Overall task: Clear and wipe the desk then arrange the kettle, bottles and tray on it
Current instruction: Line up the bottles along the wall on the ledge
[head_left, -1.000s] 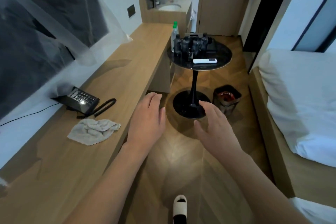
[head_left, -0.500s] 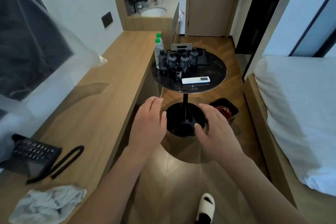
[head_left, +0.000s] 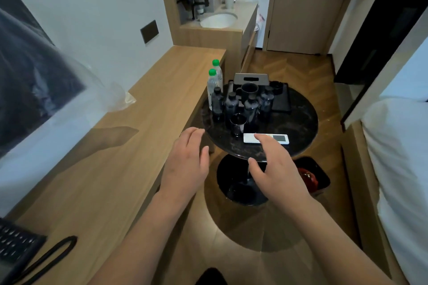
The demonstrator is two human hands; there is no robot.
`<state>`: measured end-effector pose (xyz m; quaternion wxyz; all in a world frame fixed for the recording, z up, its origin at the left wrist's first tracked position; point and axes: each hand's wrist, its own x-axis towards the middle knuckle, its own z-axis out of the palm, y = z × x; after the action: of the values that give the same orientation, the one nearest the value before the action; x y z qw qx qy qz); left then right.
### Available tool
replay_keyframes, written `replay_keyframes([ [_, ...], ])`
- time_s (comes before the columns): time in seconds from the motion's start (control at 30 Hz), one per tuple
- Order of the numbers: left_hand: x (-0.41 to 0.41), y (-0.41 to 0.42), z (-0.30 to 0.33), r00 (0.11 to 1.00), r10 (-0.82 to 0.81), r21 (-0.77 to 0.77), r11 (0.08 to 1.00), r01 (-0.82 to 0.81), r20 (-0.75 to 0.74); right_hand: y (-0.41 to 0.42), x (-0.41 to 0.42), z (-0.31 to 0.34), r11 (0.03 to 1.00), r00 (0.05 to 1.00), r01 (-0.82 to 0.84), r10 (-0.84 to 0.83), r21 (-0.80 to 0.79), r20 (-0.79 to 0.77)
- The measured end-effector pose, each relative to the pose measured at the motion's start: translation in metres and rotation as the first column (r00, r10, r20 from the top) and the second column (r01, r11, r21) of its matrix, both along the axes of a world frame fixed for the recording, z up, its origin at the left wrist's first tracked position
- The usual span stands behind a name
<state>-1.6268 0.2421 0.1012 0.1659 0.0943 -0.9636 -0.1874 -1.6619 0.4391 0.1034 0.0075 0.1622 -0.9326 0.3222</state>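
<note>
Two empty, loosely spread hands, left [head_left: 185,164] and right [head_left: 275,166], have drawn closer to the round black marble side table [head_left: 298,122] bearing dark bottles [head_left: 231,105], clear green-capped bottles [head_left: 214,83] and black tray [head_left: 281,99], so pickup for the bare wooden table [head_left: 129,146] looks next.

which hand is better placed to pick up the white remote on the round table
Right. The right hand, open, already reaches over the remote; the left hand hovers beside the table's edge.

Nothing readable here, honestly. The white remote [head_left: 266,138] has a small screen, and the phone [head_left: 16,245] has a keypad, but both are too blurry to read.
</note>
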Motion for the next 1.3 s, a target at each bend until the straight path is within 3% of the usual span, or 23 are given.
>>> replay_keyframes([
  [0.43,-0.218,-0.068,-0.018,0.996,-0.091,0.104,0.991,0.09,0.002,-0.055,-0.202,-0.011,0.999,0.998,0.049,-0.05,0.014,0.042],
  [0.77,-0.346,-0.115,-0.032,0.998,0.002,0.296,0.955,-0.021,0.064,-0.088,-0.355,-0.013,1.0,0.994,-0.007,0.005,0.014,0.106],
  [1.03,-0.442,-0.125,-0.065,0.978,0.11,0.341,0.925,-0.166,0.179,-0.157,-0.522,-0.045,0.965,0.957,-0.242,0.22,0.102,0.189],
  [1.3,-0.495,-0.12,-0.105,0.949,0.104,0.327,0.923,-0.204,0.299,-0.209,-0.612,-0.116,0.915,0.867,-0.404,0.386,-0.007,0.315],
])
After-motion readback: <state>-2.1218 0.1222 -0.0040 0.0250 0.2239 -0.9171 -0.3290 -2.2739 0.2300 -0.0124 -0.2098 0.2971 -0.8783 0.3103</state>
